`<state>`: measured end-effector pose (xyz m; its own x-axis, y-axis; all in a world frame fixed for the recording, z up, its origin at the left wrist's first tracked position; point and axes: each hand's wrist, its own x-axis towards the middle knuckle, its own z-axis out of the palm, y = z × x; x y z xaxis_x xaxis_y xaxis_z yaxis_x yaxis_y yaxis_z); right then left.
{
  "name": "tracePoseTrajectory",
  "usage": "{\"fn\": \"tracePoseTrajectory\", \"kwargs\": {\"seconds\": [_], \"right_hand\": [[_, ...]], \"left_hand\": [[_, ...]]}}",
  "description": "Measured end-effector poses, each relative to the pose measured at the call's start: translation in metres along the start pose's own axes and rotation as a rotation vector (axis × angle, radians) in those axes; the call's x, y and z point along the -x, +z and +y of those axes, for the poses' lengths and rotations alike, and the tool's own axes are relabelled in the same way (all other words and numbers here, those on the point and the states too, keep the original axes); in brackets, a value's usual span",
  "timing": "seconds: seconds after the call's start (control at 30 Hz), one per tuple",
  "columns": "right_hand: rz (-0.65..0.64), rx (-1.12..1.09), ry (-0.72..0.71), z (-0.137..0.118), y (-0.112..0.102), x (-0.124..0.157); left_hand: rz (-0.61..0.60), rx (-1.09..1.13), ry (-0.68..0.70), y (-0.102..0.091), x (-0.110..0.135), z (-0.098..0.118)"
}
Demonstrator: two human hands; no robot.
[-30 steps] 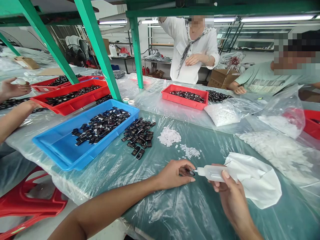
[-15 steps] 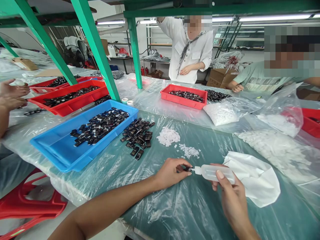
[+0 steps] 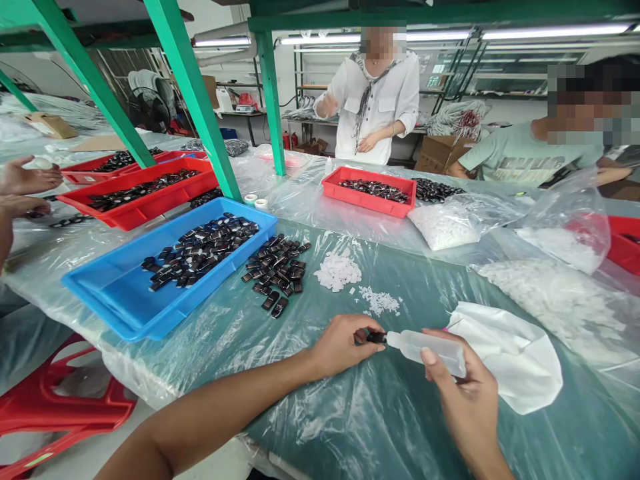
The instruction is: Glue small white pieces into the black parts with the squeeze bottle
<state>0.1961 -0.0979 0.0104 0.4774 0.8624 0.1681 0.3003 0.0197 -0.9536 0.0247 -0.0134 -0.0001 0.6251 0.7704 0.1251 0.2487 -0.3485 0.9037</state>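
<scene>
Fingers of our left hand (image 3: 345, 345) pinch a small dark part (image 3: 376, 337) at the near middle of the desk (image 3: 380, 427), and we rest that hand on the clear plastic sheet covering the green top. Our right hand (image 3: 463, 393) wraps around a translucent squeeze bottle (image 3: 427, 348), thumb on top, with its nozzle pointing left and touching the dark part. Just right of the bottle we see a crumpled white cloth (image 3: 505, 357) lying on the sheet. Beyond our hands sit two small heaps of white pieces (image 3: 339, 271), and left of them a loose pile of dark parts (image 3: 277, 270) lies on the desk just beside a blue tray (image 3: 107, 293) that holds more of the same. Farther left we see red trays (image 3: 145, 207) with dark parts, and another red tray (image 3: 370, 192) stands at the far middle. Clear bags of white pieces (image 3: 445, 227) lie to the right. Green frame posts (image 3: 193, 93) rise from the desk. At the left edge another person's hands (image 3: 27, 179) hover over that side of the desk, a person in a white shirt (image 3: 375, 107) stands at the far side, and a person in a pale green shirt (image 3: 520, 157) sits at the far right. Low on the near left we see a red stool (image 3: 60, 407) on the floor.
</scene>
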Motion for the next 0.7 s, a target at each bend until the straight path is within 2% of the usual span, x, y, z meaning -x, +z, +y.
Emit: {"fn": "tracePoseTrajectory", "kwargs": {"seconds": [0.27,0.4,0.6,0.7], "right_hand": [[-0.029,-0.001,0.005,0.002,-0.001,-0.001],[-0.058,-0.056,0.059,0.005,-0.001,-0.002],[-0.053,-0.455,0.190,0.010,0.000,-0.009],[-0.012,-0.554,0.228,0.011,-0.001,-0.014]], "left_hand": [[0.026,0.014,0.028,0.001,-0.001,-0.003],[0.028,0.038,0.023,0.002,-0.001,-0.004],[0.009,0.136,-0.004,0.003,-0.001,-0.004],[-0.004,0.157,-0.005,0.002,-0.001,-0.003]]}}
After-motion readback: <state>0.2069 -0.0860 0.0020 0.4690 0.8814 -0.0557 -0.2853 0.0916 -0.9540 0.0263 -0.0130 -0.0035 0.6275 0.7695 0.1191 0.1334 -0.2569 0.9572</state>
